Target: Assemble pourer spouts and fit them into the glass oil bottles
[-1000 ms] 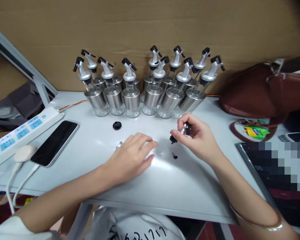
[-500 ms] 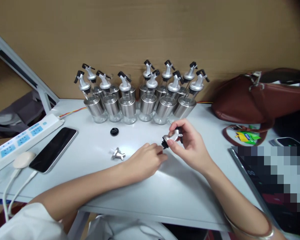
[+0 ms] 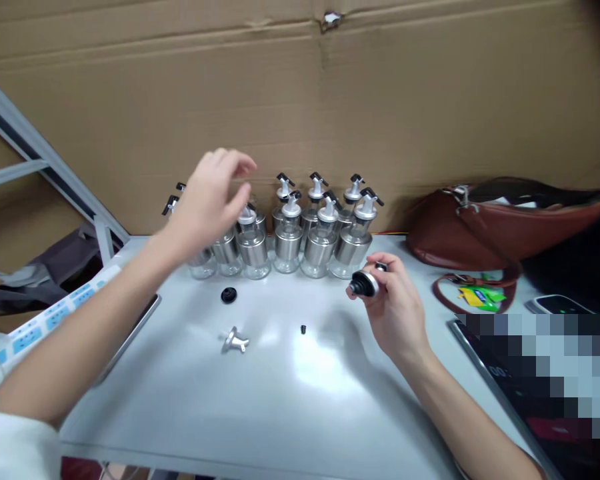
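My right hand [image 3: 397, 310] is closed around a pourer spout [image 3: 373, 283], whose black ribbed stopper points left. My left hand [image 3: 207, 200] is raised in front of the left-hand bottles, thumb and fingers apart with nothing between them, and it hides some bottle tops. Several glass bottles with steel bands [image 3: 254, 252] stand in rows at the back, many topped with silver and black pourers. On the table lie a small black cap [image 3: 303, 329], a loose silver pourer top [image 3: 236, 341] and a black ribbed stopper [image 3: 229, 295].
A cardboard wall [image 3: 300, 100] rises behind the bottles. To the right are a brown leather bag [image 3: 480, 233], a yellow and green packet [image 3: 480, 297] and a dark-screened device [image 3: 500, 380]. A white power strip [image 3: 55, 319] and a phone's edge [image 3: 135, 333] show beneath my left arm.
My left hand has left the pourer and moved up and left to the bottles. A small black cap now shows on the table. My right hand has tilted the pourer; the view has shifted upward.
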Available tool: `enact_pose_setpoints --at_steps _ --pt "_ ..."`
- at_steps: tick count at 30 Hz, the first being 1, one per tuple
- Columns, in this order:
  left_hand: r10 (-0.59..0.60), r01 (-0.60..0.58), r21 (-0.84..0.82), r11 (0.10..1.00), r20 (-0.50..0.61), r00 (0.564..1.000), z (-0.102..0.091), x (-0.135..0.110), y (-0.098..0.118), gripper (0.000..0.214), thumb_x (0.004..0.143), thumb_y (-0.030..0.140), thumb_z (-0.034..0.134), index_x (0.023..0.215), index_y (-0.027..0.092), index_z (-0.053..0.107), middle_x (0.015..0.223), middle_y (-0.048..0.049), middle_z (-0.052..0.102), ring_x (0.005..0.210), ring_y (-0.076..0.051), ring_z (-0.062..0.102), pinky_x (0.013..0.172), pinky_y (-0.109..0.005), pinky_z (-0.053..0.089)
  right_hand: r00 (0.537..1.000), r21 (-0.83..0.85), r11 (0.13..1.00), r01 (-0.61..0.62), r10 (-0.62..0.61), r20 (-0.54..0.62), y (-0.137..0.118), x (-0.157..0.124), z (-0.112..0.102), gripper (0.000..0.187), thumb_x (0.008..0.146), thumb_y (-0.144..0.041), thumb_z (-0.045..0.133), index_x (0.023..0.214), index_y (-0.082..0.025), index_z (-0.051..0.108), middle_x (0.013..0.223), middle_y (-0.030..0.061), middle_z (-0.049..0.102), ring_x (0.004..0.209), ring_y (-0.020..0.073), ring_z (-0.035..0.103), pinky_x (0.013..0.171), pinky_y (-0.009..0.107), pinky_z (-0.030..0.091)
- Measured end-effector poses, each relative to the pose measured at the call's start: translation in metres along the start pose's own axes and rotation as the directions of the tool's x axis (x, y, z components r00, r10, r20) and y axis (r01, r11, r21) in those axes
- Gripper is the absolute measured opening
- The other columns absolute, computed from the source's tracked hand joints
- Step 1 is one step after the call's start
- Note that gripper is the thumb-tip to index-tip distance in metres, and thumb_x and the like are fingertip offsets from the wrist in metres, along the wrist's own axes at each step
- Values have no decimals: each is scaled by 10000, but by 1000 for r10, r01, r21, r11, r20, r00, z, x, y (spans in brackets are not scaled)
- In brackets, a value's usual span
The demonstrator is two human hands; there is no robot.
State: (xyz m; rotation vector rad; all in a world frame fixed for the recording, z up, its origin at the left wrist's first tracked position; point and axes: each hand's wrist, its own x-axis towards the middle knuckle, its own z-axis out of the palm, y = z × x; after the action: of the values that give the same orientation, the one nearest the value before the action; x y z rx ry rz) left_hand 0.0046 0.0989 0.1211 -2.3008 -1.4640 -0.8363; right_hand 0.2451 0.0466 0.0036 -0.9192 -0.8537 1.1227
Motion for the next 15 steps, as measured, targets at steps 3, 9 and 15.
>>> enact_pose_setpoints --at_steps 3,9,15 --pt "-114 62 158 986 351 930 -4 48 -21 355 910 230 441 1226 112 555 1173 -127 649 1053 -243 606 904 -361 468 1000 10 1000 -5 4 13 1 0 3 294 692 -331 624 936 -239 488 644 -78 500 536 106 485 461 223 462" --pt "-258 33 310 950 721 643 20 86 -35 435 792 432 609 1090 128 697 1075 -136 714 951 -306 660 788 -359 488 996 -21 1000 -18 20 88 6 -2 2 389 707 -430 715 978 -233 519 661 -63 568 558 117 550 566 285 525" --pt "-231 -11 319 948 708 668 24 89 -36 366 789 402 643 1058 165 716 1057 -110 723 975 -293 655 823 -354 473 993 -65 996 54 -47 104 12 0 -2 367 737 -476 732 969 -206 642 753 -25 589 682 130 563 661 292 514"
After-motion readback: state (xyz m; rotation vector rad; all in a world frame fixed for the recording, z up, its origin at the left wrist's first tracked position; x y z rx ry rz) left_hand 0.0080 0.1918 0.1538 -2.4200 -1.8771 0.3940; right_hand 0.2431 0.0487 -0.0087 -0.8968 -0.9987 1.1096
